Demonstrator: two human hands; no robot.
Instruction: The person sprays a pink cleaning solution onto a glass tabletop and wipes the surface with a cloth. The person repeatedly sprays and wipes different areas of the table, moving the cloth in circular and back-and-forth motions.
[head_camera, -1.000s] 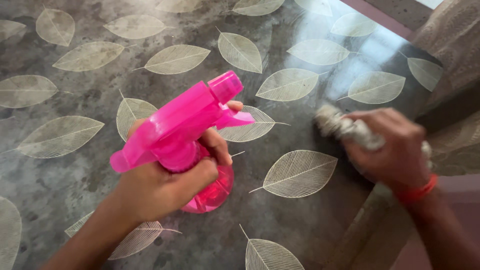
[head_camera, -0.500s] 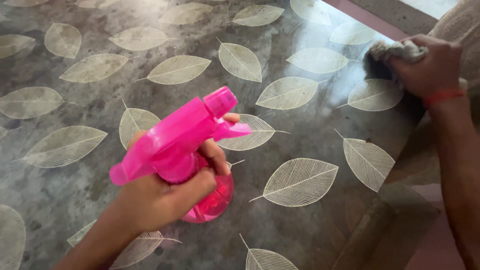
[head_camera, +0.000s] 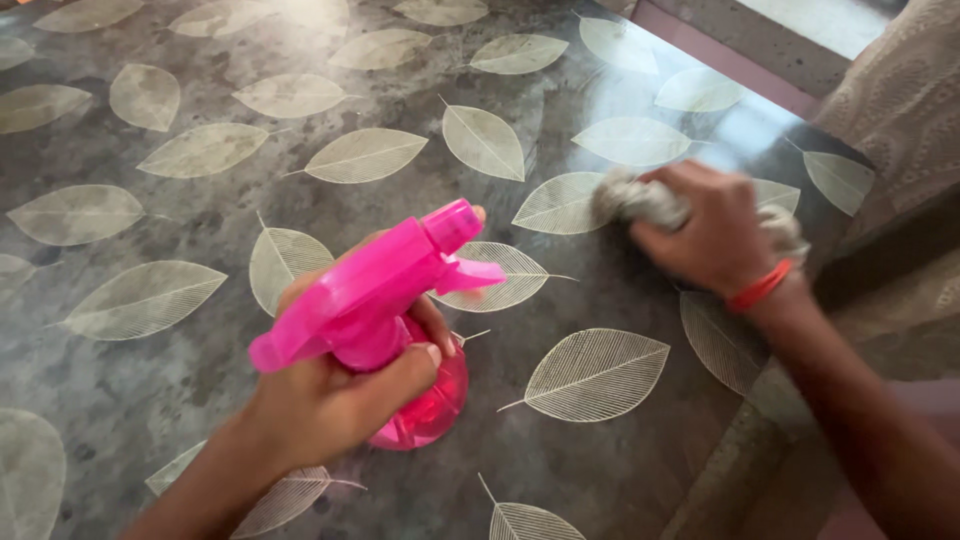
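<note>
The right hand (head_camera: 712, 240) had swept back from the far corner toward the middle of the leaf-patterned tabletop (head_camera: 150, 400), its fingers closed around a crumpled grey cloth (head_camera: 640, 200) pressed flat to the surface. The left hand (head_camera: 330, 400) held steady, fingers wrapped on the neck of a pink spray bottle (head_camera: 385, 300), nozzle aimed toward the cloth. Wiping well seemed to call for even pressure and overlapping passes. The table's edge ran close behind the right wrist, beside pale patterned fabric (head_camera: 900, 100); wide open surface lay to the left and far side
</note>
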